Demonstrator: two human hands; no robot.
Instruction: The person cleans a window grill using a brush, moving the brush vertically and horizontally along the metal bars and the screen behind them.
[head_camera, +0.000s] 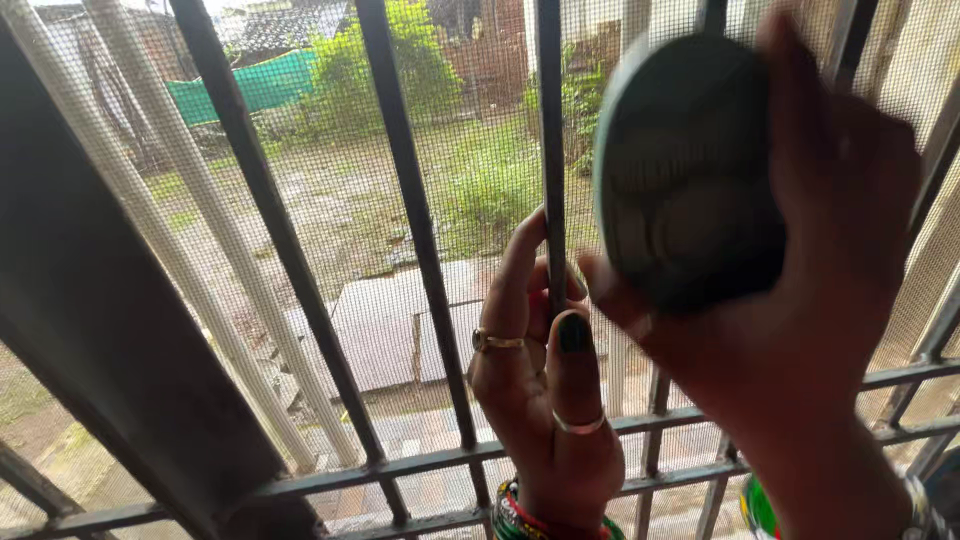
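Observation:
My left hand is wrapped around a dark vertical bar of a window grille, thumb and fingers closed on it; it wears rings and coloured bangles at the wrist. My right hand is raised at the upper right and holds a round, dark green lid-like object close to the grille, its face towards me. The fingers curl around the object's right and lower edges.
The grille has several slanting vertical bars and two horizontal rails near the bottom, with fine mesh behind. A wide dark frame stands at the left. Outside lie a wet yard, green bushes, a flat slab and buildings.

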